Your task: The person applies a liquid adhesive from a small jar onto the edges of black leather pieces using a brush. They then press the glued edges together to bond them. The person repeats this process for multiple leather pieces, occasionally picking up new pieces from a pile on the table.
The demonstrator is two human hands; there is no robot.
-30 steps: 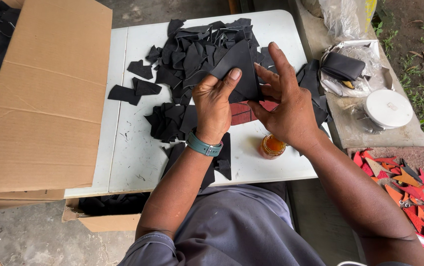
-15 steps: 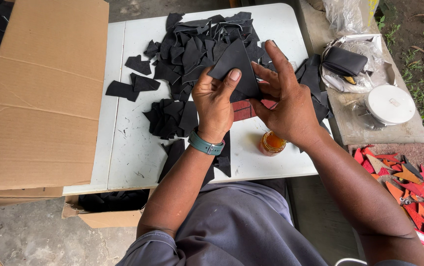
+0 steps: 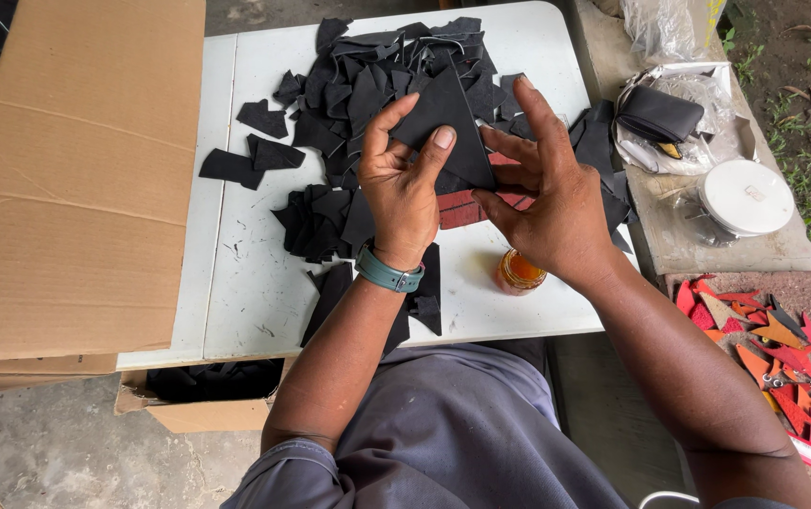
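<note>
**Both hands on one black triangular piece, above the scrap pile**

Left hand [image 3: 404, 184] and right hand [image 3: 549, 198] both closed on the black triangular piece [image 3: 448, 118], held up between them over the counter [image 3: 245, 283]. Left thumb pressed on the near face, left fingers curled behind the left edge; right fingers spread along the right edge and lower corner. Neither hand free.

Looks thin, flat, light; probably leather or similar sheet, judged flexible but with enough body to keep its shape unsupported. Matte face, unlikely to slip. Not fragile. Best grip judged at the edges or corners, pinch between thumb and fingers; a hold at one corner only would likely let it droop.

Just beyond the hands: heap of black scraps [image 3: 377, 75]. Under the hands: red piece [image 3: 467, 209]. Just below the right hand: small orange jar [image 3: 519, 271]. Left of the left hand: cardboard box flap [image 3: 75, 179]. Right of the right hand, well apart: white round lid [image 3: 745, 196], black pouch [image 3: 658, 115]. Near the right forearm: red and orange offcuts [image 3: 773, 349]. Teal wristband [image 3: 388, 273] on left wrist.
</note>
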